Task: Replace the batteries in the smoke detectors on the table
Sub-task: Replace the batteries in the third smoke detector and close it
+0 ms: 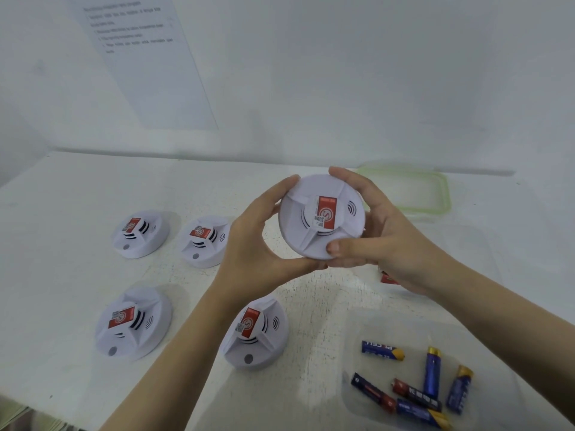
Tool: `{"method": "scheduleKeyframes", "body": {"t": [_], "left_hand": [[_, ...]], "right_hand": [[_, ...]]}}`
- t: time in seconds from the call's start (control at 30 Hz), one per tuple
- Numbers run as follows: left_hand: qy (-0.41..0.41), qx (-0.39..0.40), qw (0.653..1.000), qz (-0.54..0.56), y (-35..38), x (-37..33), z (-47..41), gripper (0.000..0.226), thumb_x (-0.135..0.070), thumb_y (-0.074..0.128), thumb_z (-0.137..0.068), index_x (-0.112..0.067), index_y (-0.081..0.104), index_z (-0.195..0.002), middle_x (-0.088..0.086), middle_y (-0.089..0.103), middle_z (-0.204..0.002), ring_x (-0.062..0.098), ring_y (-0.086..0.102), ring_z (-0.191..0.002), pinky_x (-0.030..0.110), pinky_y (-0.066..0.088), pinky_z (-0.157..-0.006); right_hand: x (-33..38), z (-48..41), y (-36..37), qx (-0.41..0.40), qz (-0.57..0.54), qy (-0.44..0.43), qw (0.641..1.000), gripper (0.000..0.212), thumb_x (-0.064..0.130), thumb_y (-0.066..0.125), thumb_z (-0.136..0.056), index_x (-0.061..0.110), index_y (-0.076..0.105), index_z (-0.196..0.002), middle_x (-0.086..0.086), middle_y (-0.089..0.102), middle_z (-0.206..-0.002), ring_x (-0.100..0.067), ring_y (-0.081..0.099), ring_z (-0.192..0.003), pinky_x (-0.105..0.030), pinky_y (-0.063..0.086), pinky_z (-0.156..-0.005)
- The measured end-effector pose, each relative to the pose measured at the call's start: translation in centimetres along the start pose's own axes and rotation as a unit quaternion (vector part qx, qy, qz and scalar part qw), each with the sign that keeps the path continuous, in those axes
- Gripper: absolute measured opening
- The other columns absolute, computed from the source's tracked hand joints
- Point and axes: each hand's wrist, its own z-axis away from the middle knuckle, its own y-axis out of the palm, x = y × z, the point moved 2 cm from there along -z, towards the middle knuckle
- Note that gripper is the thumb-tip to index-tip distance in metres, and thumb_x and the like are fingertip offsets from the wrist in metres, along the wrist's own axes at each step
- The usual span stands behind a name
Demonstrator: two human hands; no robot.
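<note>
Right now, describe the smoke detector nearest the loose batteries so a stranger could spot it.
On the white table, batteries lie at the near right, with four detectors in a square to their left. Yours is the near-right detector of that square. It alone lies next to the batteries.

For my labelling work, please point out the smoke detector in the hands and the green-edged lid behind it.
smoke detector (327,212): head view, on its red label.
green-edged lid (447,194): head view, on its right green edge.
</note>
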Motion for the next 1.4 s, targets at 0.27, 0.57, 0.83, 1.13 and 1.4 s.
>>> {"method": "scheduleKeyframes", "body": {"t": [0.27, 0.57, 0.83, 1.13, 1.4], "left_hand": [[-0.016, 0.014, 0.999, 0.025, 0.1, 0.48, 0.33, 0.093, -0.036, 0.087, -0.06, -0.006, 0.044, -0.137, -0.008, 0.055, -0.133, 0.007, 0.056, -0.119, 0.017, 0.049, -0.092], [-0.03, 0.009, 0.999, 0.036, -0.12, 0.59, 0.54, 0.097, -0.043, 0.086, -0.055, -0.016, 0.044, -0.138, -0.01, 0.056, -0.132, 0.01, 0.06, -0.113, 0.019, 0.055, -0.079], [-0.027, 0.004, 0.999, 0.034, -0.2, 0.59, 0.59, 0.097, -0.043, 0.086, -0.055, -0.016, 0.044, -0.138, -0.01, 0.057, -0.13, 0.01, 0.061, -0.108, 0.018, 0.056, -0.074], [-0.021, 0.006, 0.999, 0.032, -0.26, 0.53, 0.65, 0.096, -0.044, 0.085, -0.055, -0.017, 0.044, -0.137, -0.016, 0.056, -0.128, 0.011, 0.062, -0.102, 0.017, 0.055, -0.071], [-0.02, 0.011, 1.0, 0.02, -0.28, 0.58, 0.72, 0.096, -0.045, 0.085, -0.055, -0.019, 0.044, -0.137, -0.017, 0.056, -0.125, 0.011, 0.062, -0.098, 0.016, 0.055, -0.07]], "right_hand": [[-0.33, 0.12, -0.02, 0.006, -0.017, 0.007, 1.0, 0.084, -0.004, 0.072, -0.066, 0.045, 0.047, -0.128, -0.008, 0.061, -0.122, -0.03, 0.065, -0.102, -0.046, 0.057, -0.072], [-0.56, 0.1, 0.08, 0.008, -0.015, 0.011, 1.0, 0.084, -0.005, 0.072, -0.066, 0.043, 0.046, -0.13, -0.009, 0.06, -0.123, -0.031, 0.064, -0.103, -0.049, 0.057, -0.074], [-0.72, 0.04, 0.1, 0.009, -0.017, 0.01, 1.0, 0.085, -0.005, 0.072, -0.066, 0.043, 0.045, -0.131, -0.009, 0.06, -0.123, -0.033, 0.063, -0.105, -0.052, 0.056, -0.075], [-0.72, 0.22, 0.09, 0.011, -0.018, 0.01, 1.0, 0.085, -0.005, 0.072, -0.066, 0.044, 0.045, -0.13, -0.009, 0.059, -0.124, -0.033, 0.063, -0.105, -0.049, 0.057, -0.074], [-0.77, 0.32, 0.06, 0.013, -0.018, 0.006, 1.0, 0.085, -0.006, 0.072, -0.066, 0.044, 0.046, -0.13, -0.006, 0.063, -0.12, -0.031, 0.064, -0.104, -0.047, 0.057, -0.074]]}}
